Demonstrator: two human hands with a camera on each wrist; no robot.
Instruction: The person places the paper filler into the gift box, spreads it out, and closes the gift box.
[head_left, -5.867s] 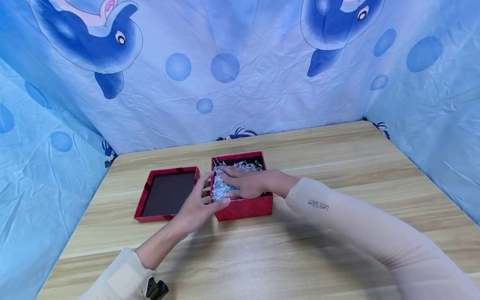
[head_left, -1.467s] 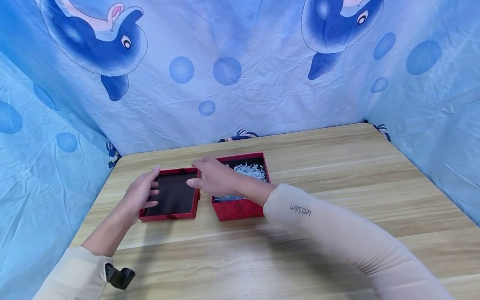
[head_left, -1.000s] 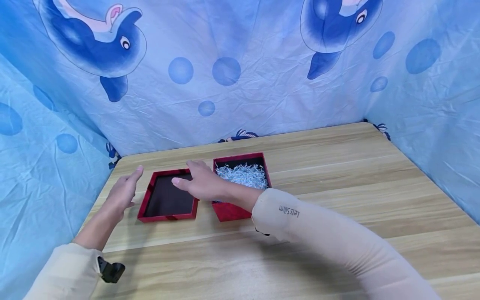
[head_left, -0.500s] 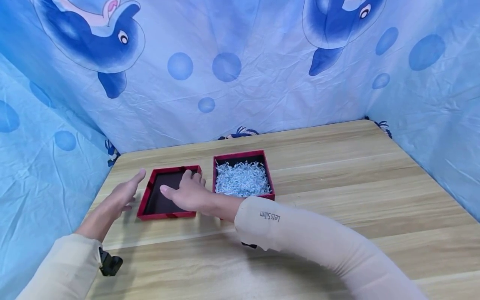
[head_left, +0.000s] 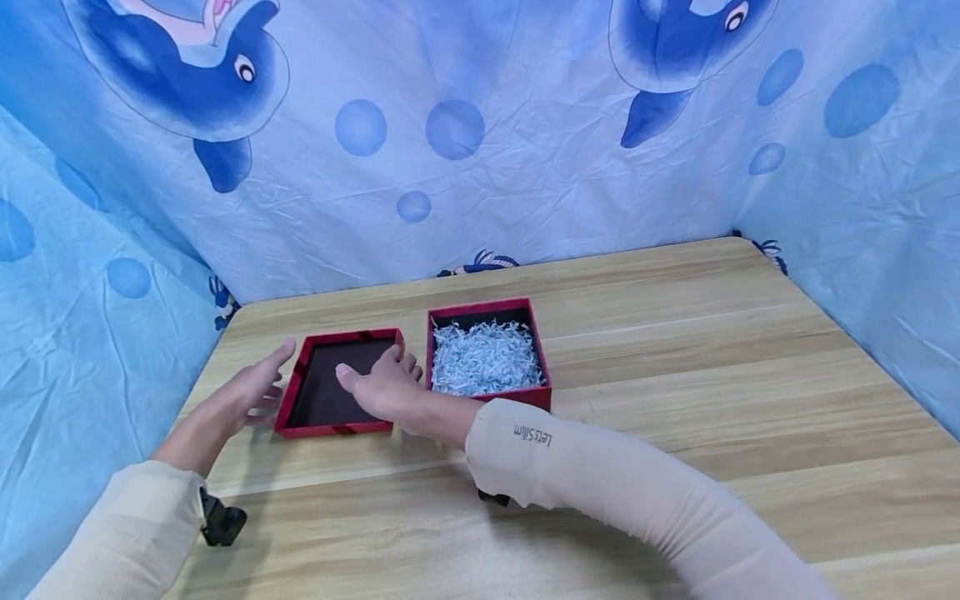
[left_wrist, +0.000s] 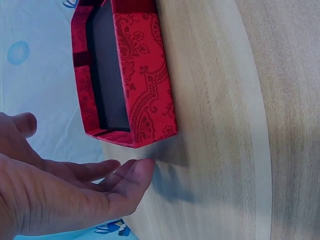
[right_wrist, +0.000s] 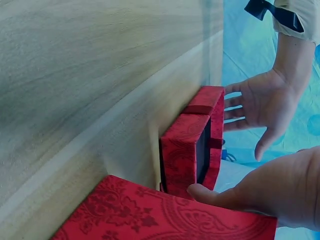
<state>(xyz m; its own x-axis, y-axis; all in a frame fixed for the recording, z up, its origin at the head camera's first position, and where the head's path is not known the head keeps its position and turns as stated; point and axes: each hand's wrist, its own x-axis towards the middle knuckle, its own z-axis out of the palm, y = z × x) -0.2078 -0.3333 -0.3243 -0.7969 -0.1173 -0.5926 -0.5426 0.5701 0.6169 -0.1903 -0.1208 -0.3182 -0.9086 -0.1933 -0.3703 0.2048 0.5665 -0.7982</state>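
the shallow red lid (head_left: 337,393) lies upturned at nine o'clock of the box (head_left: 489,360) of paper shreds – it looks light, stiff card, best pinched by opposite rims – with the left hand (head_left: 251,393) open beside it, the right hand (head_left: 382,390) open, touching its right rim.

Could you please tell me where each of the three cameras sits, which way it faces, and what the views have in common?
Head: worn high, facing forward and down at the table; shows both sleeved arms, the left hand, the right hand, the lid and the box.
Left wrist: at the left hand, facing the lid's outer side.
Right wrist: at the right hand, facing across lid and box to the left hand.
Shared: the lid appears in all three.
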